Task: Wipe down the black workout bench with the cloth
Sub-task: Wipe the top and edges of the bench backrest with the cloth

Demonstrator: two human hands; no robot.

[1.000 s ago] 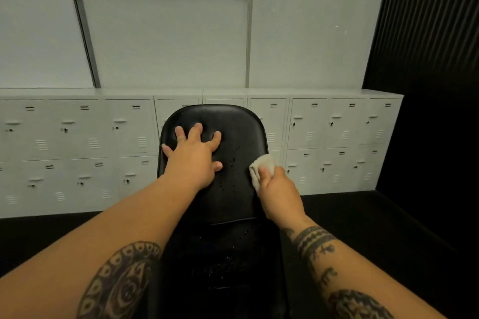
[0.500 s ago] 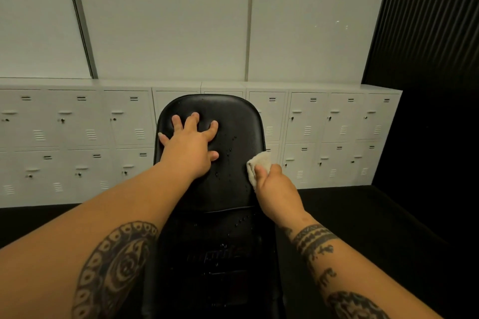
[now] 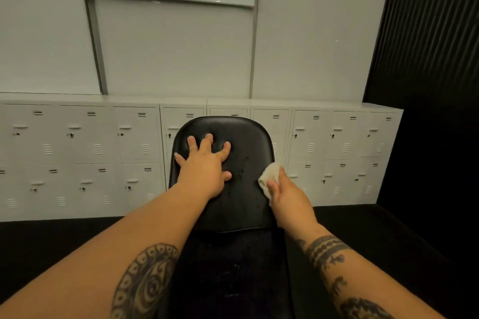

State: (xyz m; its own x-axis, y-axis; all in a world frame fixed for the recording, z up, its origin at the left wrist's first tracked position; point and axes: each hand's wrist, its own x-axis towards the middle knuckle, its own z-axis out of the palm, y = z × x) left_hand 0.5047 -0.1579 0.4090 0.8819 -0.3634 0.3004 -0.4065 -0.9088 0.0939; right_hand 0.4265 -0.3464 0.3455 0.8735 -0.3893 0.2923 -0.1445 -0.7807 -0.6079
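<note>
The black workout bench runs away from me, its padded backrest raised and its far end rounded. Small water droplets dot the pad between my hands. My left hand lies flat on the upper left of the pad, fingers spread and straight. At the pad's right edge my right hand grips a small bunched white cloth and holds it against the bench. The lower seat section near me is dark and hard to make out.
A row of low white lockers lines the wall behind the bench. A dark ribbed wall stands at the right. Black floor lies on both sides of the bench.
The view has tilted a little, so the bench and hands sit slightly differently in frame. My right hand with the cloth stays at the right edge, and my left hand keeps pressing the pad.
</note>
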